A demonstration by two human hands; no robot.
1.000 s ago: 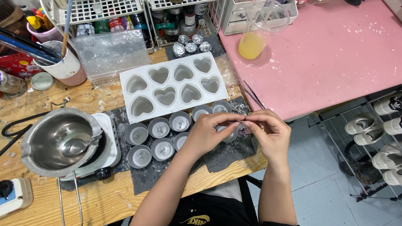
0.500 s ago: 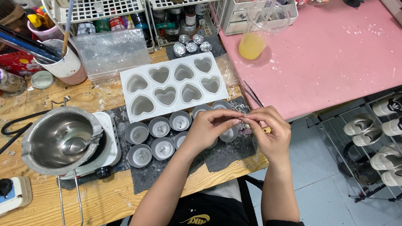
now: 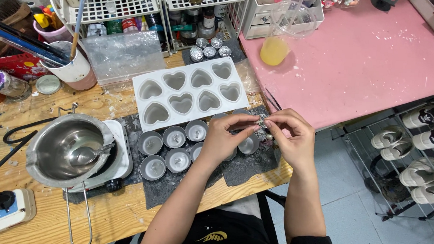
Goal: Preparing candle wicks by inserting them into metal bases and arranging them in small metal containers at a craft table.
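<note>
hands meet above the right end of a wooden bench (image 3: 56, 105). left hand (image 3: 224, 139) and right hand (image 3: 289, 137) each pinch a small silvery piece (image 3: 262, 122) between thumb and fingers, fingertips together on it; what it is cannot be told. just below lie round metal cups (image 3: 175, 136) on a dark mat (image 3: 246, 169). a white heart mould (image 3: 191, 94) sits behind them, a steel pot (image 3: 67, 149) to the left.
</note>
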